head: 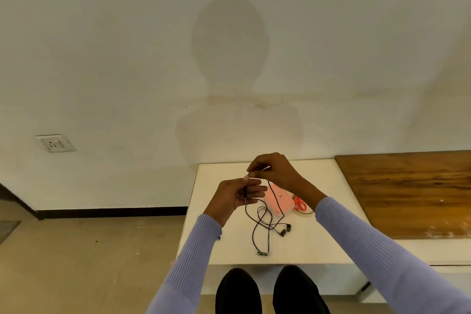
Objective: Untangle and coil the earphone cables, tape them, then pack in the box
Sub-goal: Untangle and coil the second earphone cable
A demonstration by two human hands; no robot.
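A black earphone cable hangs from both hands above a white table. My left hand grips the plug end of the cable, which runs across its fingers. My right hand, slightly higher and farther back, pinches another stretch of the same cable. Loose loops trail down onto the table, with two earbuds lying to the right and an inline piece near the front edge. A pink box lies on the table behind the cable, partly hidden by my right wrist.
Red-handled scissors and a roll of clear tape sit to the right of the pink box. A brown wooden board covers the surface at right. A wall socket is on the wall at left. My knees are below the table edge.
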